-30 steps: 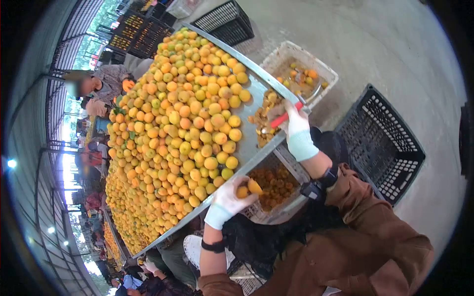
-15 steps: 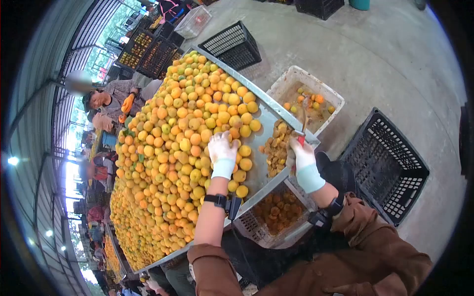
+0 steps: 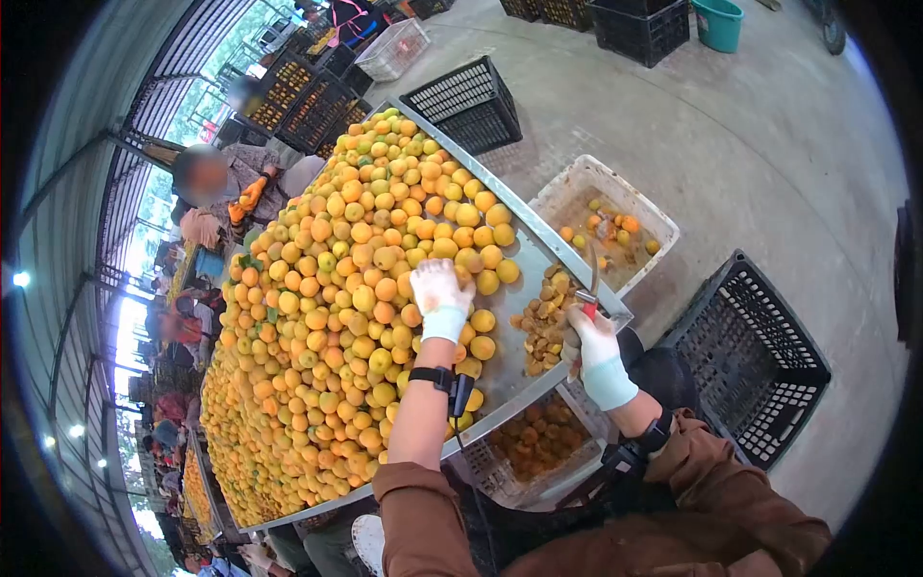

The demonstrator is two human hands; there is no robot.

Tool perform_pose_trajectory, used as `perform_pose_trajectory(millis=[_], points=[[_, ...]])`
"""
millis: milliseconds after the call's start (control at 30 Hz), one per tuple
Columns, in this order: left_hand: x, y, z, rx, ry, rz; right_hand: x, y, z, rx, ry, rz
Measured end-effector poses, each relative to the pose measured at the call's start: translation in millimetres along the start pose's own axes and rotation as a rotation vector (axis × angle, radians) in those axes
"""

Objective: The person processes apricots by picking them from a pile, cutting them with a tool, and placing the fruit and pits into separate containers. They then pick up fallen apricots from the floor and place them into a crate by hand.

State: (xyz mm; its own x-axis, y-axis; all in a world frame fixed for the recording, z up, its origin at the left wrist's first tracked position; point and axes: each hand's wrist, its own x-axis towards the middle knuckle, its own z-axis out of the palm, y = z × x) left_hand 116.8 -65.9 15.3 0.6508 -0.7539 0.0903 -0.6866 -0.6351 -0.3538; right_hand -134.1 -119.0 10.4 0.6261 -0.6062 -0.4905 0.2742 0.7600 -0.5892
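Observation:
A heap of yellow-orange apricots (image 3: 336, 317) covers the sloping metal table (image 3: 534, 252). My left hand (image 3: 442, 296), in a white glove, is in the heap at its near edge, with its fingers curled over an apricot that is mostly hidden. At the table's right corner, my gloved right hand (image 3: 598, 354) is closed on a knife (image 3: 589, 308) with a red handle; its thin curved blade points away from me. Apricot halves (image 3: 544, 322) lie on the metal just left of that hand.
Beyond the table edge stands a white crate (image 3: 663, 223) with some fruit and pulp. A black crate (image 3: 755, 356) is at right, another (image 3: 466, 104) at the far side. Below the table, a crate (image 3: 481, 457) holds apricot halves. A person (image 3: 245, 188) with orange gloves sits across the heap.
The camera view has shifted a little, so the scene sits lower. My left hand's fingers are more curled over the fruit. My right hand keeps the knife near the table corner.

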Motion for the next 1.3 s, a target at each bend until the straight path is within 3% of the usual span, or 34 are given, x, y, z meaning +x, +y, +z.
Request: perform_pose_trajectory(millis=[67, 100, 200, 267, 333, 367, 467, 533, 600, 667, 733, 767, 800, 867, 1000, 1067, 1300], points=[[-13, -16, 3, -0.261, 0.243, -0.028, -3, 0, 2, -0.01, -0.014, 0.005], [-21, -22, -1, -0.539, 0.356, -0.052, -4, 2, 4, -0.034, -0.028, -0.019], [-57, -23, -15, -1.746, 0.194, -0.181, -10, 3, 9, -0.112, -0.071, -0.033], [-91, -19, -29, -2.159, 0.168, -0.224, -4, 16, 8, -0.344, -0.172, -0.159], [-122, -23, -34, -2.035, 0.16, -0.04, -5, 28, 5, -0.437, -0.226, -0.245], [-143, -18, -44, -2.438, 0.066, -0.196, -10, 32, 5, -0.508, -0.264, -0.295], [-184, -22, -31, -2.695, -0.056, -0.259, -44, 23, 9, -0.788, -0.324, -0.354], [-208, -26, -23, -2.735, -0.078, -0.249, -63, 25, 7, -0.8, -0.453, -0.442], [-229, -27, -20, -3.01, -0.31, -0.073, -77, 36, -1, -0.909, -0.484, -0.451], [-247, -22, -23, -3.042, -0.307, -0.035, -106, 35, -1, -0.9, -0.565, -0.475], [-264, -17, -41, -3.032, -0.376, -0.189, -126, 38, -4, -0.947, -0.58, -0.524], [-272, -15, -52, -2.921, -0.319, -0.301, -138, 36, -3, -0.972, -0.589, -0.487], [-281, -14, -61, -2.934, -0.312, -0.293, -148, 35, -3, -0.996, -0.598, -0.451], [-295, -12, -77, -2.754, -0.136, -0.372, -157, 40, -9, -1.034, -0.589, -0.467], [-329, -15, -85, -2.567, 0.06, -0.312, -181, 49, -16, -1.022, -0.568, -0.427], [-343, -12, -81, -2.069, 0.247, -0.284, -193, 54, -19, -0.996, -0.563, -0.421], [-383, -6, -77, -2.03, 0.258, -0.389, -223, 76, -23, -1.181, -0.585, -0.355]])
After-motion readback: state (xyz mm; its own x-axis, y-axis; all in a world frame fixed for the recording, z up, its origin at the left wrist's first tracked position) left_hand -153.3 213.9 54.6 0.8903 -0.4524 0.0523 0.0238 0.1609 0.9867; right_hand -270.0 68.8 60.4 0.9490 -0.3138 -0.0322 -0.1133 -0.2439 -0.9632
